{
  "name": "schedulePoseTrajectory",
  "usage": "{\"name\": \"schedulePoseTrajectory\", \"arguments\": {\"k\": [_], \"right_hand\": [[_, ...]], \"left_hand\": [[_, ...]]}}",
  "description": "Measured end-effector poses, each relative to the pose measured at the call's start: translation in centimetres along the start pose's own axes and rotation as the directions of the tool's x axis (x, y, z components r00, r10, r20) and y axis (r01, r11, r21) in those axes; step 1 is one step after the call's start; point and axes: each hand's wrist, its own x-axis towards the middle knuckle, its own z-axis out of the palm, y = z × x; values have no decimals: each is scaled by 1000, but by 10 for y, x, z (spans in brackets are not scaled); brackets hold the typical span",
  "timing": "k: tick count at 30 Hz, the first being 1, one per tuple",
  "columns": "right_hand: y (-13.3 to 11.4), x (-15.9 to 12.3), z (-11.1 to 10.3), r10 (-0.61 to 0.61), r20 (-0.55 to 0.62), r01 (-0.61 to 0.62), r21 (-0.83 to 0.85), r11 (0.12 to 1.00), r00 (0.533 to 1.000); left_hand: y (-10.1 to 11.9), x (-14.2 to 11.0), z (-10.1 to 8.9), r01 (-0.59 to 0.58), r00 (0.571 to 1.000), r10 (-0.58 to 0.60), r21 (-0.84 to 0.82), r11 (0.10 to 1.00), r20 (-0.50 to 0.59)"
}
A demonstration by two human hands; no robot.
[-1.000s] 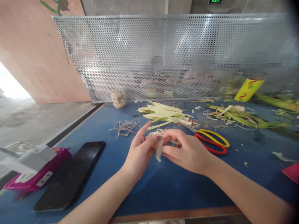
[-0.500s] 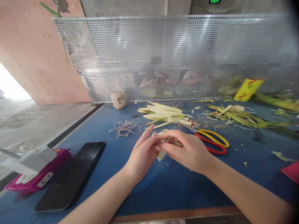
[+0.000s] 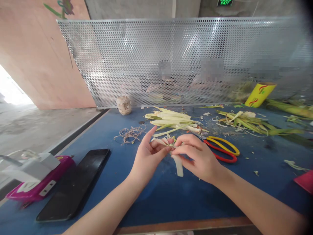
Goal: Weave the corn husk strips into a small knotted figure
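Note:
A pale strip of corn husk (image 3: 179, 166) hangs below the fingers, over the middle of the blue table. My left hand (image 3: 149, 153) pinches the husk piece between thumb and fingers, its index finger raised. From the other side my right hand (image 3: 195, 156) grips the same piece with its fingertips. Part of the husk is hidden by the fingers. Just beyond lies a pile of pale husks (image 3: 171, 119). Scissors (image 3: 222, 148) with one yellow and one red handle rest beside my right hand, and a tangle of thin twine (image 3: 130, 133) sits past my left hand.
A black phone (image 3: 75, 182) and a magenta power strip (image 3: 44, 182) with a white plug lie at left. Behind stand a wrapped ball (image 3: 124, 105), a perforated metal screen (image 3: 146, 49) and a yellow tube (image 3: 260, 94). Green husks (image 3: 246, 120) lie at right; people sit beyond the screen.
My hands have drawn slightly apart and more of the husk shows between them. The hanging strip now reaches lower and further right.

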Motion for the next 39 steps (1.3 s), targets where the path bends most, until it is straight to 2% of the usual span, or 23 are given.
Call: {"name": "schedulePoseTrajectory", "arguments": {"k": [4, 7, 9, 11, 13, 14, 16, 18, 20, 23, 27, 30, 35, 39], "right_hand": [[0, 1, 3, 131, -78, -119, 135, 984, 988], [-1, 2, 6, 345, -35, -324, 266, 908, 938], [-1, 4, 8, 530, 62, -510, 389, 767, 845], [0, 6, 9, 676, 186, -655, 523, 546, 713], [1, 9, 9, 735, 320, -713, 632, 304, 597], [2, 10, 9, 737, 378, -714, 671, 198, 560], [2, 12, 9, 719, 466, -697, 717, 35, 516], [2, 13, 8, 705, 513, -687, 725, -50, 490], [1, 14, 8, 696, 535, -688, 722, -81, 479], [0, 14, 8, 689, 544, -696, 713, -81, 478], [-1, 14, 7, 704, 538, -698, 712, -83, 464], [-1, 15, 7, 719, 528, -702, 708, -79, 452], [0, 14, 8, 716, 501, -703, 711, -19, 487], [1, 12, 8, 725, 488, -707, 707, -2, 486]], "left_hand": [[-4, 1, -1, -134, 990, 127, 116, 984, 68], [-10, 2, -4, -228, 972, 211, 185, 956, 108], [-13, 3, -6, -274, 961, 252, 264, 925, 112], [-16, 4, -10, -332, 943, 310, 378, 864, 121], [-18, 4, -13, -387, 920, 365, 485, 784, 143], [-19, 4, -14, -404, 911, 383, 522, 751, 154], [-21, 4, -16, -418, 903, 397, 555, 719, 165], [-21, 4, -16, -406, 909, 383, 545, 733, 162], [-21, 4, -14, -380, 923, 356, 512, 771, 148], [-18, 4, -10, -342, 939, 325, 446, 827, 118], [-15, 5, -7, -243, 970, 223, 298, 923, 99], [-12, 5, -6, -206, 978, 194, 258, 944, 72], [-8, 5, -5, -149, 989, 147, 203, 968, 22], [-7, 5, -4, -142, 990, 141, 202, 969, 22]]}}
